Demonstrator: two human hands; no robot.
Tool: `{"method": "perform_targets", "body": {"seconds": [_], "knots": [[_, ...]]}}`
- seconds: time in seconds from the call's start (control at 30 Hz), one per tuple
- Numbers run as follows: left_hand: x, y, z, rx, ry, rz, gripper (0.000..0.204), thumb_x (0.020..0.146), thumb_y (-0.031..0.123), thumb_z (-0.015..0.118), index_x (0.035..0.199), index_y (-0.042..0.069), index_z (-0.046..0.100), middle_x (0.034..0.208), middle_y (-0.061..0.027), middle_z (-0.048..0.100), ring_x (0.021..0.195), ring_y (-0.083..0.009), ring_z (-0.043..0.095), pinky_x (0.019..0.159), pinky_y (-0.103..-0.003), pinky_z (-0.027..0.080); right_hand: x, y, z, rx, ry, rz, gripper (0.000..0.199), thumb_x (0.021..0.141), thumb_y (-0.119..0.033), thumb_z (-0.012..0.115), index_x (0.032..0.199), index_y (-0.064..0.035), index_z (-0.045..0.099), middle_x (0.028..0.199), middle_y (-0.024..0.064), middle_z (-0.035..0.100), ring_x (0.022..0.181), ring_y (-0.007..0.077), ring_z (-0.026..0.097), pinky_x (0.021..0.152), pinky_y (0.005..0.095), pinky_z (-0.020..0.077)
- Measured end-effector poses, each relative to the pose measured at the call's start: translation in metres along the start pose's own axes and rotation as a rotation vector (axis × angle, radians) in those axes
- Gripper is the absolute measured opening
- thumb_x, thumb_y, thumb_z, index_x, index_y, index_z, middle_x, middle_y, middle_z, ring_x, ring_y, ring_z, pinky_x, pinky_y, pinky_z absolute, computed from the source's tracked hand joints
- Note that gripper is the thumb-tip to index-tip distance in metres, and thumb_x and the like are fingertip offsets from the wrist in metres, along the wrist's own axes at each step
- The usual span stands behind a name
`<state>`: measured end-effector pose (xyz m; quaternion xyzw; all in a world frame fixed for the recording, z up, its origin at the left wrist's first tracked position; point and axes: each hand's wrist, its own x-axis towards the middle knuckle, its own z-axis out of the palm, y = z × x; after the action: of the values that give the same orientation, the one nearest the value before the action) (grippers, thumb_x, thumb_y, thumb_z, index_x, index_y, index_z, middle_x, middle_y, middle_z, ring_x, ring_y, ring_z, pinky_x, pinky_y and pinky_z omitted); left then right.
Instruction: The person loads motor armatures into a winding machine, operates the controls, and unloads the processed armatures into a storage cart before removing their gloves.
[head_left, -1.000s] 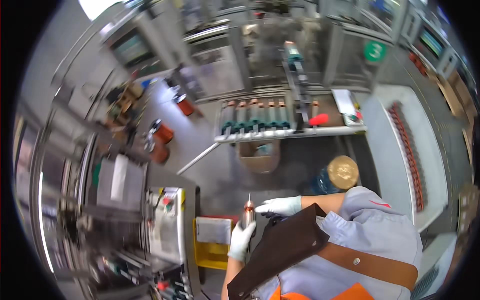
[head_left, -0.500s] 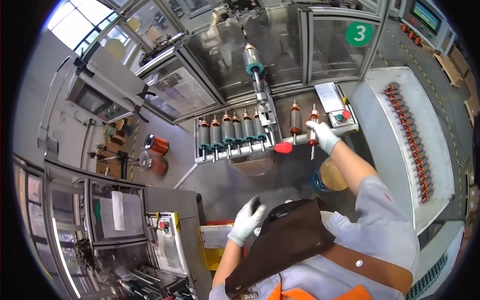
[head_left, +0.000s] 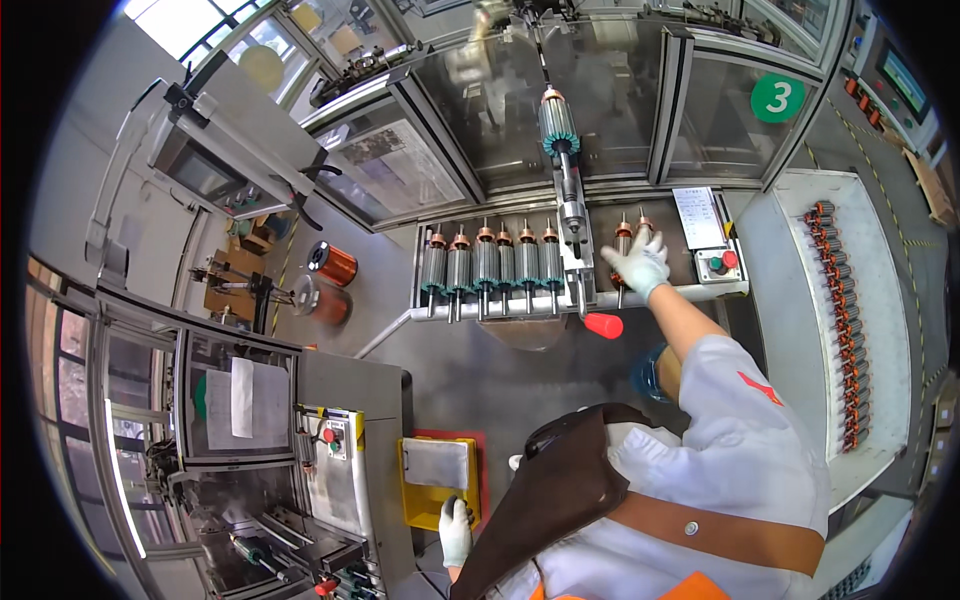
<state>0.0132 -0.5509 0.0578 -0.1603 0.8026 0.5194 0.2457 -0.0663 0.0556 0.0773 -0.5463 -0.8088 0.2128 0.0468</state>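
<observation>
My right hand (head_left: 640, 265), in a white glove, has its fingers spread over the right end of the rack (head_left: 500, 312). It covers the lower part of one motor armature (head_left: 645, 227), and an orange-ended armature (head_left: 622, 243) stands just left of that, partly behind the thumb side. Down by the yellow bin (head_left: 425, 510), my gloved left hand (head_left: 455, 530) hangs with fingers loosely extended and nothing visible in it. Several green-ended armatures (head_left: 486, 255) stand in a row on the rack's left half. Another armature (head_left: 559, 122) sits in the slide fixture (head_left: 572, 205) behind them.
A red handle (head_left: 604, 325) sticks out at the rack's front. Right of my hand are a paper sheet (head_left: 700, 218) and a button box (head_left: 718, 264). A long white trough (head_left: 790, 300) holding many orange-ended armatures stands at right. Machine cabinets (head_left: 350, 400) stand at left.
My right hand has moved left and opened from the armature it held, which now stands on the rack. My left hand has dropped lower beside the yellow bin. The view has shifted.
</observation>
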Motion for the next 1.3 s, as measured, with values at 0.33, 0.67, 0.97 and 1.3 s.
{"method": "perform_targets", "body": {"seconds": [0.33, 0.67, 0.97, 1.3], "knots": [[0.012, 0.005, 0.003, 0.041, -0.083, -0.016, 0.045, 0.101, 0.027, 0.056, 0.134, -0.005, 0.052, 0.094, -0.0019, 0.06, 0.077, -0.0086, 0.052, 0.069, -0.026, 0.047, 0.066, -0.018, -0.042, 0.341, 0.047, -0.256, 0.093, 0.089, -0.065, 0.056, 0.152, -0.0013, 0.031, 0.157, 0.0269, 0.029, 0.145, 0.04, 0.031, 0.116, 0.0434, 0.0308], [0.048, -0.011, 0.003, -0.001, -0.09, 0.149, 0.045, 0.102, 0.027, 0.056, 0.134, -0.005, 0.052, 0.095, -0.0014, 0.059, 0.077, -0.0087, 0.052, 0.07, -0.026, 0.047, 0.07, -0.175, -0.154, 0.913, -0.336, -0.384, 0.041, 0.091, -0.044, 0.066, 0.088, -0.0039, 0.066, 0.069, 0.0022, 0.062, 0.066, 0.0147, 0.057, 0.074, 0.0327, 0.0471], [-0.031, -0.059, -0.054, -0.249, 0.236, -0.103, 0.045, 0.102, 0.03, 0.056, 0.131, -0.004, 0.053, 0.102, -0.0051, 0.062, 0.086, -0.0123, 0.056, 0.078, -0.029, 0.049, 0.063, -0.194, -0.139, 0.669, -0.325, -0.594, 0.051, 0.087, -0.046, 0.069, 0.112, -0.0018, 0.071, 0.1, 0.0084, 0.069, 0.092, 0.0171, 0.062, 0.087, 0.0303, 0.0469], [-0.09, -0.039, -0.323, -0.246, 1.422, 0.254, 0.046, 0.1, 0.023, 0.054, 0.135, -0.007, 0.052, 0.129, -0.017, 0.061, 0.118, -0.0256, 0.057, 0.106, -0.036, 0.041, -0.038, -0.275, -0.147, -0.107, 0.301, -1.271, 0.068, 0.085, -0.025, 0.067, 0.145, -0.0008, 0.044, 0.142, 0.024, 0.05, 0.132, 0.0381, 0.047, 0.111, 0.0421, 0.0378]]}}
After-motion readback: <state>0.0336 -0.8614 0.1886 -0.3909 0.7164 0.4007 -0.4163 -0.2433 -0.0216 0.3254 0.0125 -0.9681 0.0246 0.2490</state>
